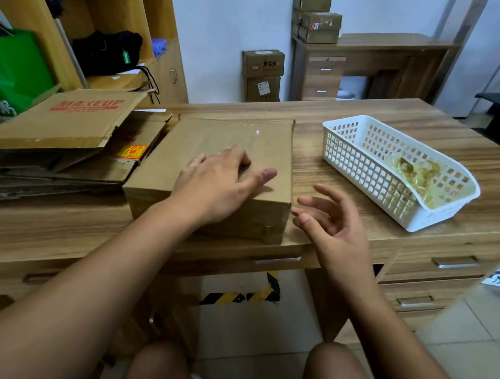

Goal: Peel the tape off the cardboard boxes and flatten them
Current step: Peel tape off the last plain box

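Long wooden worktop (pixel 48 234) with drawers below, carrying all the things. On its left part, a pile of flattened brown cardboard sheets (pixel 61 122), the top sheet printed with red letters, lying a little askew. Just right of the pile and touching it, a closed brown cardboard box (pixel 217 135), standing flat near the front edge of the worktop, with a glossy strip of clear tape (pixel 249 129) across its top. Further right and apart from the box, a white plastic basket with a grid of holes (pixel 355 164), set at an angle. Left hand (pixel 214 185) resting palm down on the near part of the box top, fingers a little bent with their tips on the cardboard, thumb spread out to the right, not gripping anything. Right hand (pixel 335 228) hovering just beside the near right corner of the box, fingers spread and loosely curved, holding nothing. Inside the basket, toward its right end, a crumpled yellowish wad of used tape (pixel 414 175).
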The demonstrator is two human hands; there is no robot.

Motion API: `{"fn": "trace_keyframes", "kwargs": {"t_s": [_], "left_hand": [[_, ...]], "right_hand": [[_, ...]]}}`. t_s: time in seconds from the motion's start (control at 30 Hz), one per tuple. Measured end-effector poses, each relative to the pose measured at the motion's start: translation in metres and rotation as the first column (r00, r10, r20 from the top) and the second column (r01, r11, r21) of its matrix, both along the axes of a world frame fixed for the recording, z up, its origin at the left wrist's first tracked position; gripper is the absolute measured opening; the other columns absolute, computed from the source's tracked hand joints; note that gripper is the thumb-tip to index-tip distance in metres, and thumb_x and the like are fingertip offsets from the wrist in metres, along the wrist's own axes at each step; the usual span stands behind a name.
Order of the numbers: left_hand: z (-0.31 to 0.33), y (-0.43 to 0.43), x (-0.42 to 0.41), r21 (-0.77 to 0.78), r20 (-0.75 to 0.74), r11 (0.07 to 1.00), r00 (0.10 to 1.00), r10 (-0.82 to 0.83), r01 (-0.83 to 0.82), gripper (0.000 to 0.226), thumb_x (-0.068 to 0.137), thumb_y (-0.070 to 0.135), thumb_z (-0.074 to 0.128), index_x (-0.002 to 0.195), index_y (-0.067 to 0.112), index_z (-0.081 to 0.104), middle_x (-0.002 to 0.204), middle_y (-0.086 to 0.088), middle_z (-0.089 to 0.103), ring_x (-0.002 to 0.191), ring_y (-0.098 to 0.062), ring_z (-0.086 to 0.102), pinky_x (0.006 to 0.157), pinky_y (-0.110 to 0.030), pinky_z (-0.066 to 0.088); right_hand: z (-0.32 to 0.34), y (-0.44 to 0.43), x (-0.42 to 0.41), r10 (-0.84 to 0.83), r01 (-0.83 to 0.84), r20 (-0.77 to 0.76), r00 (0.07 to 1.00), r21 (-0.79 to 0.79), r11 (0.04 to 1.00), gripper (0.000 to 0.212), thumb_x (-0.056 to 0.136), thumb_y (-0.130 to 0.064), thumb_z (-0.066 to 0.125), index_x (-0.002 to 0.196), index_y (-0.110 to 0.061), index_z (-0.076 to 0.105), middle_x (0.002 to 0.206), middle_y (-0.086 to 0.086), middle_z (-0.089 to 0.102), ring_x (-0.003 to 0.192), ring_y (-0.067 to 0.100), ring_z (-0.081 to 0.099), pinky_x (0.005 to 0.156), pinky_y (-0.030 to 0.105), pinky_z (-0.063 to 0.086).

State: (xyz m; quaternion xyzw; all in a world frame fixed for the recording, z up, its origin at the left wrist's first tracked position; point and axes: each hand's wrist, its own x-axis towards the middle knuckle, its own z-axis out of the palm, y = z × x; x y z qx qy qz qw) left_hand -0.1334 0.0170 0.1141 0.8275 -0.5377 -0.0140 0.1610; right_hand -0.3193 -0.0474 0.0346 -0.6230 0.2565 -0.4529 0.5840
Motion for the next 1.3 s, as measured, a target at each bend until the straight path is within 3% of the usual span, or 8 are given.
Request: {"fn": "trace_keyframes", "kwargs": {"t_s": [0.1,0.23,0.57,0.8,0.97,1.07,1.17,1.3], "left_hand": [[0.010,0.003,0.009,0.204,-0.044,0.971,0.992,-0.115,0.122,0.094,0.076,0.086,0.030,0.152,0.030,0.024,0.163,0.003,0.027,0.148,-0.020,0.024,0.122,-0.044,0.008],[0.015,0.005,0.026,0.322,-0.057,0.917,0.972,-0.227,0.233,0.102,0.075,0.084,0.041,0.158,0.032,0.012,0.167,0.011,-0.001,0.152,-0.010,0.001,0.120,-0.035,-0.006],[0.007,0.005,0.018,0.223,-0.045,0.960,0.985,-0.166,0.172,0.095,0.081,0.081,0.044,0.157,0.033,0.017,0.167,0.013,0.005,0.152,-0.013,0.008,0.122,-0.039,0.003],[-0.002,-0.002,0.017,0.197,0.002,0.966,0.985,-0.173,0.169,0.100,0.077,0.088,0.039,0.156,0.032,0.019,0.167,0.010,0.008,0.152,-0.013,0.012,0.124,-0.041,0.003],[-0.007,-0.005,0.017,0.166,0.040,0.976,0.987,-0.153,0.144,0.100,0.078,0.090,0.035,0.156,0.029,0.020,0.167,0.006,0.011,0.152,-0.013,0.013,0.125,-0.044,0.006],[-0.009,-0.013,0.014,0.143,0.073,0.986,0.993,-0.098,0.086,0.100,0.080,0.089,0.032,0.155,0.024,0.023,0.167,0.000,0.012,0.153,-0.017,0.012,0.124,-0.048,0.007],[-0.008,-0.016,0.014,0.151,0.037,0.983,0.993,-0.112,0.106,0.101,0.079,0.088,0.035,0.155,0.024,0.022,0.167,0.000,0.013,0.153,-0.017,0.012,0.124,-0.048,0.007],[-0.001,-0.016,0.013,0.146,-0.036,0.985,0.995,-0.090,0.095,0.095,0.080,0.083,0.045,0.152,0.024,0.024,0.161,-0.003,0.029,0.148,-0.021,0.026,0.124,-0.048,0.011]], "right_hand": [[0.008,-0.009,-0.001,0.027,-0.052,-0.233,0.972,-0.102,0.993,0.045,0.091,-0.009,0.072,0.133,-0.020,0.062,0.115,-0.008,0.070,0.105,0.002,0.068,0.084,0.017,0.056],[0.017,-0.019,-0.005,0.087,-0.108,-0.284,0.955,-0.057,0.993,0.043,0.087,-0.012,0.075,0.128,-0.023,0.068,0.110,-0.003,0.076,0.101,0.006,0.071,0.086,0.021,0.058],[0.006,-0.012,-0.003,-0.055,0.059,-0.103,0.993,0.033,0.998,0.024,0.087,-0.001,0.074,0.106,-0.015,0.073,0.094,0.006,0.077,0.089,0.014,0.072,0.074,0.019,0.056],[-0.014,0.018,-0.008,-0.178,0.178,0.003,0.984,-0.039,0.983,0.025,0.090,0.005,0.068,0.098,-0.019,0.068,0.097,0.007,0.074,0.097,0.020,0.072,0.087,0.029,0.057],[-0.017,0.045,-0.008,-0.217,0.219,0.026,0.976,-0.099,0.971,0.028,0.089,0.005,0.069,0.097,-0.022,0.067,0.093,-0.002,0.072,0.091,0.013,0.069,0.085,0.027,0.056],[-0.025,0.064,-0.005,-0.121,0.108,-0.073,0.990,-0.157,0.982,0.034,0.090,0.005,0.068,0.103,-0.026,0.065,0.093,-0.004,0.074,0.091,0.011,0.071,0.083,0.020,0.054],[-0.022,0.047,-0.011,-0.201,0.189,-0.095,0.975,-0.120,0.975,0.037,0.089,0.003,0.070,0.108,-0.028,0.062,0.086,0.001,0.071,0.082,0.006,0.068,0.078,0.019,0.051],[-0.013,0.024,-0.015,-0.220,0.185,-0.197,0.955,-0.182,0.966,0.043,0.083,-0.020,0.081,0.120,-0.031,0.061,0.081,0.000,0.058,0.069,0.003,0.053,0.065,0.012,0.044]]}}
